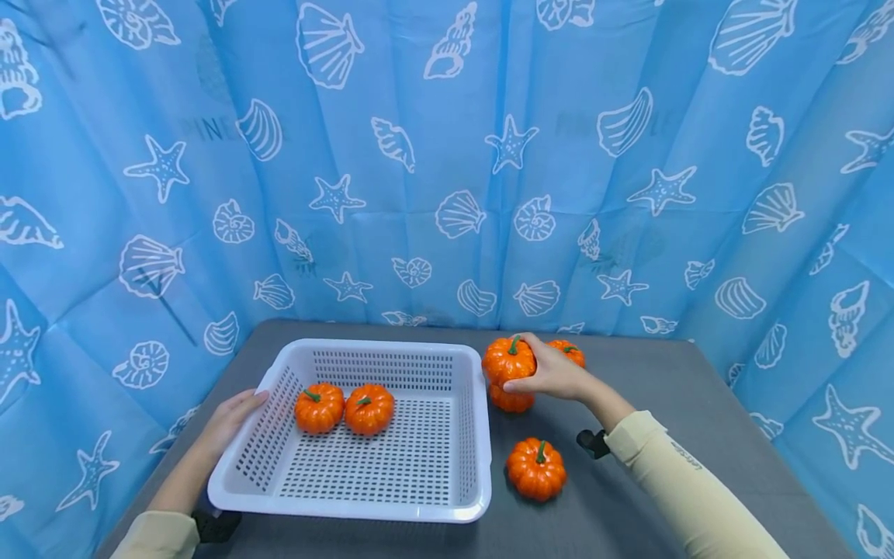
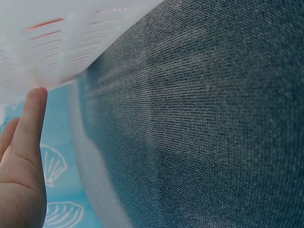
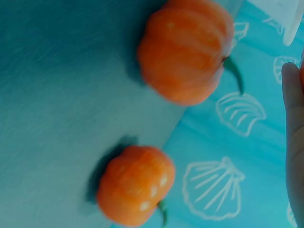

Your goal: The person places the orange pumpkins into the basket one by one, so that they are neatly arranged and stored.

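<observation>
A white plastic basket [image 1: 468, 435] with slotted walls stands on the table, holding two small orange pumpkins, a left one [image 1: 319, 409] and a right one [image 1: 370, 410]. My left hand [image 1: 226, 423] is at the basket's left side; in the left wrist view its straight fingers [image 2: 29, 123] touch the outer wall. Just right of the basket, my right hand [image 1: 555, 371] grips an orange pumpkin [image 1: 506, 360] between thumb and fingers. Another pumpkin [image 1: 511, 401] shows partly under the held one. Behind that hand a further pumpkin [image 1: 567, 351] is half hidden.
One more pumpkin [image 1: 536, 470] sits near the basket's front right corner. The table [image 1: 670, 435] has a dark grey cloth surface. A blue curtain [image 1: 419, 171] with shells and starfish surrounds its back and sides. In the right wrist view two pumpkins [image 3: 185, 52] lie beside the hand.
</observation>
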`<state>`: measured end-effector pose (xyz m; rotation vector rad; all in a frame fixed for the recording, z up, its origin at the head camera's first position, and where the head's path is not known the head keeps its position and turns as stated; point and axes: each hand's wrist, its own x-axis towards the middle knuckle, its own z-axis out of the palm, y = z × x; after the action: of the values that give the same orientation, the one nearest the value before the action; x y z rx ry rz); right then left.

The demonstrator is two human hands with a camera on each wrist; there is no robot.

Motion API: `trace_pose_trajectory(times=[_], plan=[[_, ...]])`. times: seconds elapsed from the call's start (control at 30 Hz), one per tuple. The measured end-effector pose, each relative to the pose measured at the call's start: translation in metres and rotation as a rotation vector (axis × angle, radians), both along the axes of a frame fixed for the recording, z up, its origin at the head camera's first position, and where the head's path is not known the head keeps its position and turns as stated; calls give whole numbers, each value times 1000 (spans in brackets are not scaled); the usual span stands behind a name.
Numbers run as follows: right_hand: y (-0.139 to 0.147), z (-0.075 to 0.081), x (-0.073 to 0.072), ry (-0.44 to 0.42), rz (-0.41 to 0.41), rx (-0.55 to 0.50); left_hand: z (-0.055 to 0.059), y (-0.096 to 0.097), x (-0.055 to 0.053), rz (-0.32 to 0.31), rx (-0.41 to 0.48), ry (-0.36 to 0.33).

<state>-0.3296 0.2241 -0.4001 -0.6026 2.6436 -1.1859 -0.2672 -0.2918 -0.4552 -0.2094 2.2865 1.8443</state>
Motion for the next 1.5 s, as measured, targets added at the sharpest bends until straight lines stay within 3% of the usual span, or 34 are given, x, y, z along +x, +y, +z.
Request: trace_pose_trajectory(times=[0.17, 0.47, 0.8, 1.23, 1.5], plan=[[-17, 4, -4, 21, 9, 36, -1, 0, 0, 0, 5, -7], [-39, 7, -7, 30, 39, 6, -2, -1, -1, -16, 14, -1], [-61, 9, -11, 61, 131, 5, -5, -3, -3, -21, 13, 9], [-87, -5, -16, 81, 193, 69, -4, 0, -1, -4, 30, -20], [-99, -4, -16, 84, 232, 100, -3, 1, 0, 7, 7, -17]])
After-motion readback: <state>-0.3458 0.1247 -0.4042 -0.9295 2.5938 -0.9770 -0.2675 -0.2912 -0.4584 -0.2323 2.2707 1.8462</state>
